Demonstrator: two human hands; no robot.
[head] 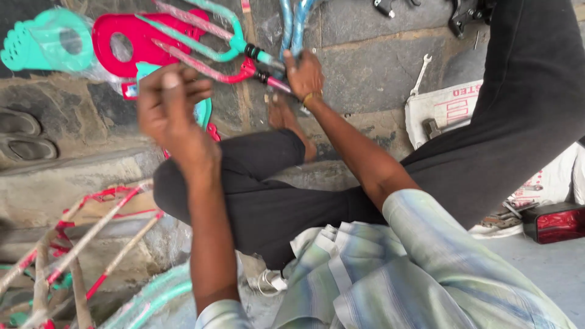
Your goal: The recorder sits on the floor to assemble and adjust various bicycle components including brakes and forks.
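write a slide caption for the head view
Seated person's right hand grips wrapped red and teal bicycle frame parts; left hand raised, blurred.

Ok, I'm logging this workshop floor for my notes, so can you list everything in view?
Red frame part: one, red with a round hole, top left.
Teal frame part: one, teal, plastic-wrapped, far top left.
Forked tubes: two, one red and one teal, wrapped, top centre.
Blue tubes: two, blue, top centre.
Spanner: one, silver, on the stone floor, right.
Sack: one, white, right.
Sandals: two, dark, left edge.
Wrapped frames: several, red and teal, bottom left.
Red lamp: one, right edge.
Left hand: raised, blurred, fingers curled.
Right hand: on the forked tubes' ends.
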